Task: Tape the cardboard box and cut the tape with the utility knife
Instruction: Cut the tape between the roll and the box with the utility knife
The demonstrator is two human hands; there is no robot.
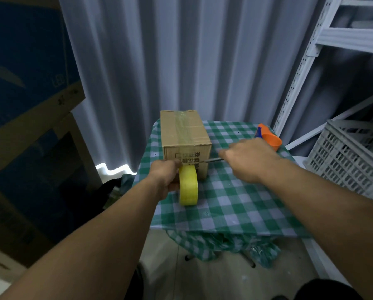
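Note:
A small cardboard box (184, 135) stands on a table with a green checked cloth (229, 198). A clear strip of tape (182, 128) runs along its top and down the near face. My left hand (166, 176) grips a yellow tape roll (188, 185) held upright against the box's near face. My right hand (248, 156) is closed around a utility knife (212, 160), whose thin blade points left at the box's near face, just above the roll.
An orange and blue tape dispenser (268, 136) lies at the table's far right corner. A grey plastic crate (352, 156) and a white metal shelf frame (307, 68) stand to the right. Large cardboard boxes (25, 126) fill the left. Grey curtains hang behind.

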